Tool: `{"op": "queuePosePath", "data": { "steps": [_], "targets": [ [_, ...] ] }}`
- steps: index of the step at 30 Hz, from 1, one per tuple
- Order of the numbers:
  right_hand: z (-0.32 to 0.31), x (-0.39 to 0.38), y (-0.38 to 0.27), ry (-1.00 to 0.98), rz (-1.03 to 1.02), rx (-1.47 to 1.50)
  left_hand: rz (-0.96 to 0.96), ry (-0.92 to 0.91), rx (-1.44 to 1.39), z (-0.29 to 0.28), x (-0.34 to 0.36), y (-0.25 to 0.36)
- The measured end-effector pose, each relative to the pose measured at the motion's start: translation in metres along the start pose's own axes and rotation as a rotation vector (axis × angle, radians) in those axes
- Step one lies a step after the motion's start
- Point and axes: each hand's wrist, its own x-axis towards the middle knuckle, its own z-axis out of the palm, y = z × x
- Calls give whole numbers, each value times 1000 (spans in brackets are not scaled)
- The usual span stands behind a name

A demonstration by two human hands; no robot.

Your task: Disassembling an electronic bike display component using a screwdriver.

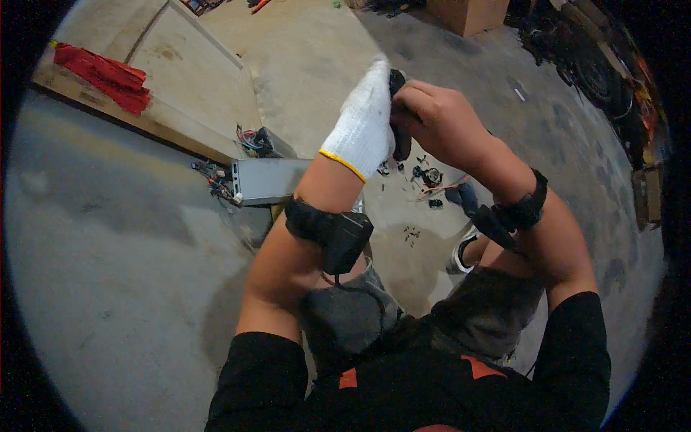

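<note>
My left hand (pixel 365 108) wears a white knitted glove with a yellow cuff edge and is raised with its fingers together, away from me. Against its inner side is a dark, black object (pixel 402 146), mostly hidden between the two hands; its kind cannot be made out. My bare right hand (pixel 439 115) has curled fingers pressed on that dark object, close beside the glove. Black devices are strapped round both forearms, a left strapped device (pixel 344 237) and a right strapped device (pixel 522 212).
On the floor below lie small dark parts (pixel 430 176) and several screws (pixel 411 235). A silver metal box (pixel 270 180) with wires stands left, by a wooden board (pixel 194 65) bearing a red cloth (pixel 104 75). A cardboard box (pixel 468 14) and black cables (pixel 597 75) lie farther off.
</note>
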Motion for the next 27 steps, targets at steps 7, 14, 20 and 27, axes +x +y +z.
{"op": "queuePosePath", "data": {
  "steps": [7, 14, 20, 27],
  "targets": [
    [2, -1, 0, 4, 44, 36, -31, 202, 45, 7, 10, 4],
    [3, -2, -7, 109, -98, -59, -56, 198, -54, 6, -2, 10],
    [6, -3, -10, 39, -48, -195, -38, 133, -97, 3, -2, 8],
    [8, -2, -8, 106, -24, -200, 107, 155, -44, 6, -3, 7]
  ]
}}
